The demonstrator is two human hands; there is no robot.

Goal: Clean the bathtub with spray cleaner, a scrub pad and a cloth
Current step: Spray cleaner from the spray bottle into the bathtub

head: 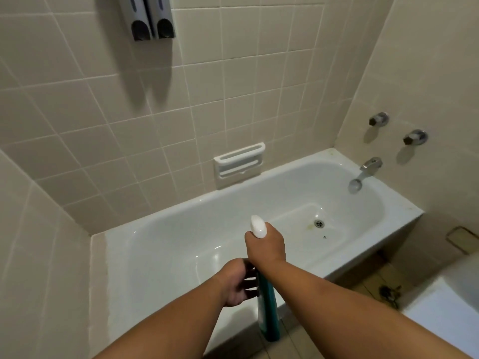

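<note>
Left hand: the left hand [239, 282] is at the near middle, against the left side of the bottle's body. Its fingers reach to the bottle and their tips pass behind it, so it cannot be told whether they close round it.
Spray bottle: the tall teal plastic spray bottle [268, 312] is held up between the two hands and leans slightly. Its lower end shows against the tub's near edge and the floor.
Right hand: the right hand [264, 246] is just beyond the left, clenched round the bottle's neck.
Spray head: the white plastic spray head [258, 226] sticks out past the right fist, over the tub's basin.
Floor: beige floor tiles [298, 343] lie at the near right. A small dark fitting [388, 294] farther right is too blurred to name.
Bathtub: the white enamel bathtub [181, 206] runs from near left to far right along the tiled wall.
Drain: a round metal drain [319, 223] is in the basin floor toward the right end, with a yellowish stain just beside it.
Spout: a chrome spout [363, 174] juts over the tub's right end.
Taps: two chrome tap handles [379, 119] [415, 137] are on the right wall above the spout.
Soap dish: a white ceramic soap dish [239, 161] is set into the far wall just above the rim.
Dispenser: a grey double wall dispenser [150, 18] hangs high on the far wall, left of centre.
</note>
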